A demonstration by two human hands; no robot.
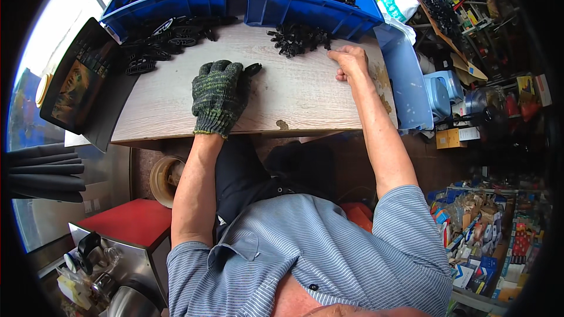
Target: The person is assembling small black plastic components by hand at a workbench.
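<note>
My left hand point(218, 95), in a dark green-and-black knitted glove, is closed round a black plastic part point(253, 70). Only the end of that part sticks out beside the glove; the rest is hidden. Bare and with fingers curled together, my right hand point(351, 63) is just right of a heap of small black plastic pieces point(296, 39). Whatever its fingertips pinch, if anything, is too small to name. Farther left on the pale wood-patterned table point(294, 91) lies a pile of flat, oval black plastic parts point(170, 40).
Two blue bins full of black parts, a left one point(170, 1) and a right one point(314, 13), line the table's far side. A dark picture panel point(79, 88) leans at the left. A light-blue plastic tub point(408, 82) adjoins the right edge. Crowded shelves point(487, 229) stand beyond.
</note>
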